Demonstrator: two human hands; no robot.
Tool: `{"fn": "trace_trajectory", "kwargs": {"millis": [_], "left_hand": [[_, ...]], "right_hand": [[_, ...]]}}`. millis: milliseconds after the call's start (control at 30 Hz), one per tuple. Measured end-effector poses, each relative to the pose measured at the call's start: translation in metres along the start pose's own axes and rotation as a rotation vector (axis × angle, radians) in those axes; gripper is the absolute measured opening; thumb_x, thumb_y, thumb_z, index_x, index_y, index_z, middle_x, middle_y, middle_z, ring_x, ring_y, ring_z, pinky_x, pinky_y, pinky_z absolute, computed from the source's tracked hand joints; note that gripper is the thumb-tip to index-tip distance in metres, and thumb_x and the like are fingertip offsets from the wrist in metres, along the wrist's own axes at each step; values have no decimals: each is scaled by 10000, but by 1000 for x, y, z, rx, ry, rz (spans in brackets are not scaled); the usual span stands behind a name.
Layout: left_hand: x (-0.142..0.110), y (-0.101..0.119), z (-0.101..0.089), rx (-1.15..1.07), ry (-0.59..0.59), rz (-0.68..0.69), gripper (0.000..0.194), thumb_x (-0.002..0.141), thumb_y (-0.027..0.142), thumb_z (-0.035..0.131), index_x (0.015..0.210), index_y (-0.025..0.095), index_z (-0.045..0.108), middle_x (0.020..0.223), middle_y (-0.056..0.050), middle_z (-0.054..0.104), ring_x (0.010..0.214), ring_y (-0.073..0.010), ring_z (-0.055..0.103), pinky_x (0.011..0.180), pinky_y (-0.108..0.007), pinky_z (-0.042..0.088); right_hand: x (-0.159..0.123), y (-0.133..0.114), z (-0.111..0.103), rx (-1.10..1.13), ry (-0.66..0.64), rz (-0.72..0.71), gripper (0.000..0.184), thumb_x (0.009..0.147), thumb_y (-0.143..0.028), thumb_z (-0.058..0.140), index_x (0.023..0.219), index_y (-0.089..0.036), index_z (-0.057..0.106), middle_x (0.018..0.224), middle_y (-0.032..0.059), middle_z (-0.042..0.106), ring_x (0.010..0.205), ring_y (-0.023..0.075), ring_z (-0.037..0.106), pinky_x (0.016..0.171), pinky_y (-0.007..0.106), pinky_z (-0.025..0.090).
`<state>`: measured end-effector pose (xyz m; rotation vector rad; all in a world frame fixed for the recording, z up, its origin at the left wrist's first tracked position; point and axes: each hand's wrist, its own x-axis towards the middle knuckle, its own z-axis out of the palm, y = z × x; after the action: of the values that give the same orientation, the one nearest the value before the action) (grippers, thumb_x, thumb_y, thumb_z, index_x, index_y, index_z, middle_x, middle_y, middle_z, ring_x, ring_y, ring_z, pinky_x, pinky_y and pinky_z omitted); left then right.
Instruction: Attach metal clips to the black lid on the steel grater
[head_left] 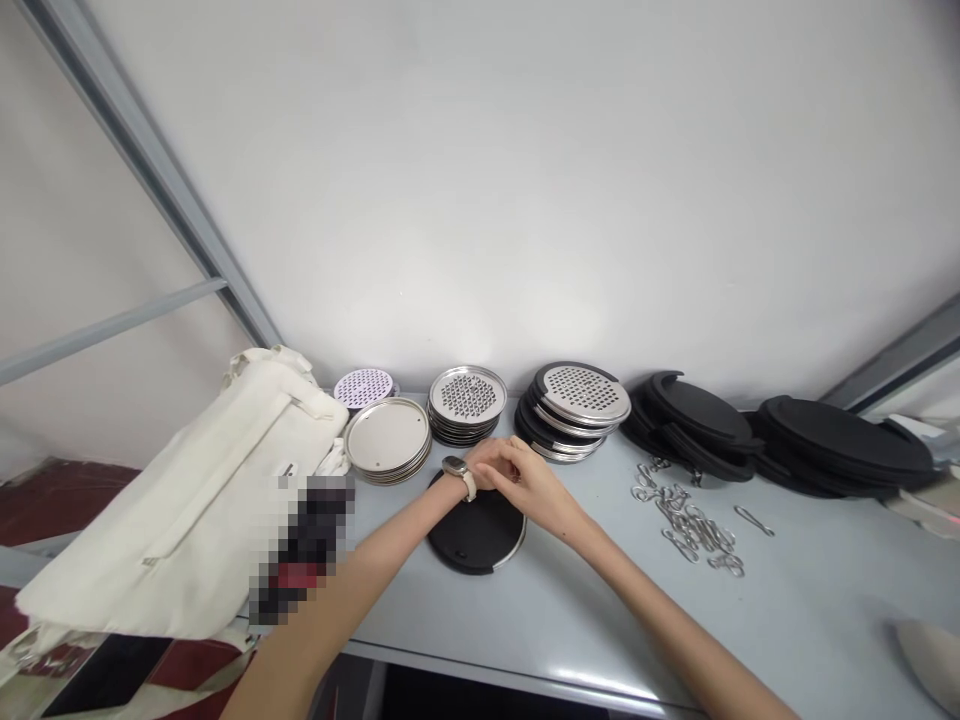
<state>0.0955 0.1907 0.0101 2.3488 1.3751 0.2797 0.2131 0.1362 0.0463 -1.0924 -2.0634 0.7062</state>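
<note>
A black round disc point(478, 530) with a silver strip along its lower right edge lies flat on the grey table in front of me. Over its far side my left hand point(486, 468), with a watch on the wrist, is mostly covered by my right hand point(531, 482). The right hand's fingers are curled, and its thumb reaches left across the left hand. Whatever lies between the fingers is hidden. Just beyond the hands stands a stack of silver grater discs point(469, 395). To its right, more grater discs point(586, 392) are stacked with black rims.
Plain silver discs point(388, 435) and a lilac perforated disc point(364, 386) sit at left, beside a cream bag point(202, 490). Black round pieces point(701, 415) and larger black discs point(844, 440) are piled at right. Loose metal wire clips point(694, 525) lie before them. A wall point(487, 200) rises behind.
</note>
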Motion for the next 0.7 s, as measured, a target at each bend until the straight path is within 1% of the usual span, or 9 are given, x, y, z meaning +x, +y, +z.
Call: {"fn": "trace_trajectory", "kwargs": {"millis": [67,133,233,333,367,433,533,600,700], "left_hand": [[3,-2,0,19,-44,28,244,937,341,502,1060,152,594,1050,-67,611,882,-161,600,792,-345,519],[5,-1,-1,41,-54,49,224,944,320,473,950,146,615,902,-48,639,791,-158,606,740,-310,499],[4,2,-2,67,-15,67,253,949,275,398,845,180,608,818,-51,659,761,-183,613,705,-282,441],[3,4,-5,88,9,75,254,939,277,381,811,196,585,804,-50,666,761,-195,620,673,-267,403],[3,4,-5,94,11,75,253,936,276,380,801,198,578,792,-50,665,752,-193,620,660,-262,394],[3,4,-6,104,9,77,253,932,276,382,782,197,569,774,-49,662,733,-187,618,639,-253,382],[4,4,-7,111,4,88,256,931,273,387,767,189,565,760,-47,658,715,-179,618,627,-248,378],[5,4,-7,111,2,98,256,932,269,387,769,186,566,762,-46,657,714,-176,619,629,-248,381],[6,2,-6,109,2,111,255,932,265,386,770,186,565,769,-44,657,722,-176,621,635,-250,383]], "right_hand": [[-8,-5,-2,-7,8,-48,227,931,-246,438,750,-182,558,780,20,495,725,158,482,668,292,421],[-15,-15,5,5,-52,-101,224,945,-205,394,802,-181,565,830,42,533,758,163,514,695,293,437],[-20,-32,29,-39,-136,-146,215,939,-123,347,966,-180,552,906,70,588,828,179,561,743,300,456],[-17,-48,54,-261,-246,-107,212,852,-38,400,978,-141,536,935,128,620,799,213,597,661,309,462],[-15,-53,61,-360,-289,-83,224,806,-17,433,978,-120,533,906,147,630,754,225,609,606,308,454],[-12,-63,71,-457,-422,-147,242,757,-34,498,985,-111,524,727,104,644,615,221,617,515,285,423],[-10,-76,77,-489,-458,-217,239,747,-76,545,977,-131,508,633,65,639,531,206,621,467,255,398],[-8,-81,78,-531,-446,-175,242,727,-86,574,954,-139,511,632,74,643,544,209,632,475,253,406],[-4,-87,79,-594,-452,-24,272,715,-37,567,978,-99,535,648,119,652,570,234,642,488,281,419]]}}
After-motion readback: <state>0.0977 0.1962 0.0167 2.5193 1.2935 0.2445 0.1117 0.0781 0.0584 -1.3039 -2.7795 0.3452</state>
